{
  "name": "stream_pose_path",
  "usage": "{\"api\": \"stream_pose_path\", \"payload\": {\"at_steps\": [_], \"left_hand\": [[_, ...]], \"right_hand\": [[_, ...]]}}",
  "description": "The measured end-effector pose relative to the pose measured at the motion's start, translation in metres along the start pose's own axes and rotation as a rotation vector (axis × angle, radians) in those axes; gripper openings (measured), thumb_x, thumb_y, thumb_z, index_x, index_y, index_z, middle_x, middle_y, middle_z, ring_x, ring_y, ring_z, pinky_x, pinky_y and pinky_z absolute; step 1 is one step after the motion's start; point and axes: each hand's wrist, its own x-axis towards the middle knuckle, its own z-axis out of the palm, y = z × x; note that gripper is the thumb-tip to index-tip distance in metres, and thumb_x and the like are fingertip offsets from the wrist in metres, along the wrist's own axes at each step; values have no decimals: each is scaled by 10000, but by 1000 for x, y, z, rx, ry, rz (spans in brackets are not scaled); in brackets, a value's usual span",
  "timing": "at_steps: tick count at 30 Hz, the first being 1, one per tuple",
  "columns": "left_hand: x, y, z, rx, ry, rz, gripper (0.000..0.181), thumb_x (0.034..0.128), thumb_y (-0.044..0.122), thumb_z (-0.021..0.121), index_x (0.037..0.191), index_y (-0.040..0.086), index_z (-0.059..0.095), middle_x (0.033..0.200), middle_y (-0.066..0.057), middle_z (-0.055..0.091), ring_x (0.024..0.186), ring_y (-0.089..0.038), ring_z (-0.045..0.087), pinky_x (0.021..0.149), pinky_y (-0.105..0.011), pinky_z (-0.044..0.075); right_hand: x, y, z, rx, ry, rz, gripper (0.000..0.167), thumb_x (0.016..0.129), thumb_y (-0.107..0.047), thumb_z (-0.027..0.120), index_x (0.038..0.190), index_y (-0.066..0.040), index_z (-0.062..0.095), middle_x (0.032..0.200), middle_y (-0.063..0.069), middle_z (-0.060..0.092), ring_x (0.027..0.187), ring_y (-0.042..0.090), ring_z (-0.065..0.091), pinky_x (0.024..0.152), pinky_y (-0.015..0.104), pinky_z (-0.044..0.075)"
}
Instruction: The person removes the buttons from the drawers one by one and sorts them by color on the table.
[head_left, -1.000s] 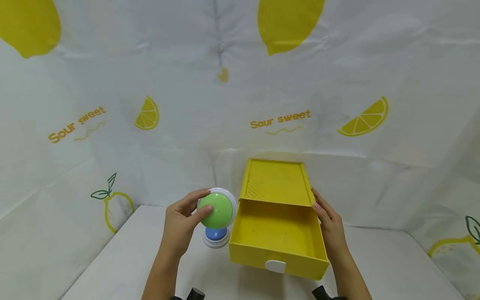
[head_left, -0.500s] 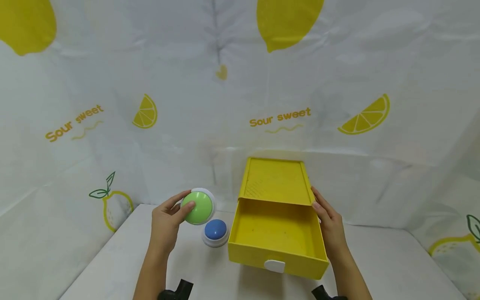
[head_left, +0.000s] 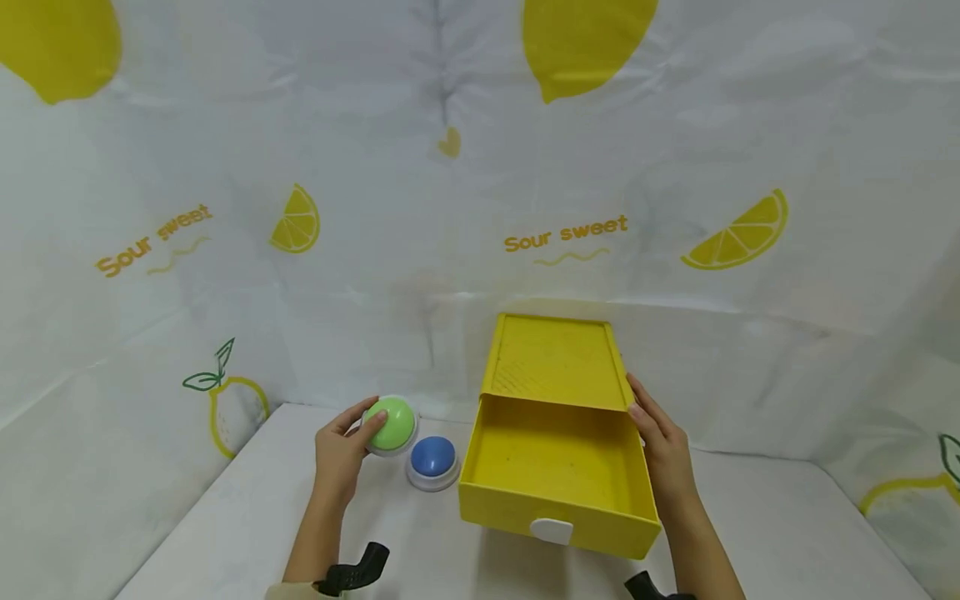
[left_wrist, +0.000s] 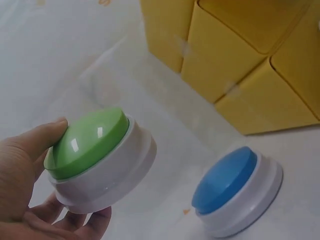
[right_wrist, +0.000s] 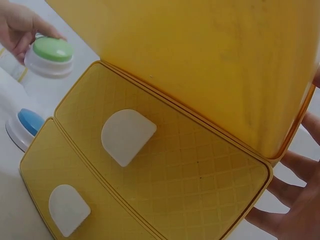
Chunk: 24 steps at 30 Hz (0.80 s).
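The left hand [head_left: 340,447] pinches a green button [head_left: 392,424]; the right hand [head_left: 663,450], fingers extended, touches the drawered cabinet [head_left: 557,358].

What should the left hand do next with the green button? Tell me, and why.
Probably lower the green button base-down onto the table: the left hand holds it aloft, fingers curled under its base, and the blue button rests on the table nearby.

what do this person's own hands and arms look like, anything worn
Both the left hand and right hand are bare, without gloves. At the left wrist sits a black, bent, tube-like device, beside a cream sleeve edge. A similar black piece shows partly near the right wrist; no sleeve is visible there.
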Motion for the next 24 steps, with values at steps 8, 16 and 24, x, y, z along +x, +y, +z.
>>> {"api": "stream_pose_path", "payload": {"at_steps": [8,16,24], "left_hand": [[6,-26,-4,32,51,-51,529,933,270,742,1395,55,601,1533,-153,493,1316,-277,544,801,-134,548],[10,-43,-11,58,104,-84,544,939,285,734,1401,37,589,1551,-190,462,1389,-312,419,686,-114,483],[12,-53,-15,91,111,-98,541,936,287,736,1390,29,596,1561,-220,433,1497,-380,319,948,-269,541]], "right_hand": [[0,1,0,11,2,-12,561,1083,-425,418,1604,-260,293,1671,-64,294,1405,-59,359,963,42,445],[1,1,1,21,4,-23,542,1087,-407,417,1598,-265,309,1666,-58,308,1338,-120,399,962,54,459],[0,-1,1,27,-1,-28,544,1091,-394,411,1603,-247,298,1668,-61,302,1338,-123,394,961,56,463]]}}
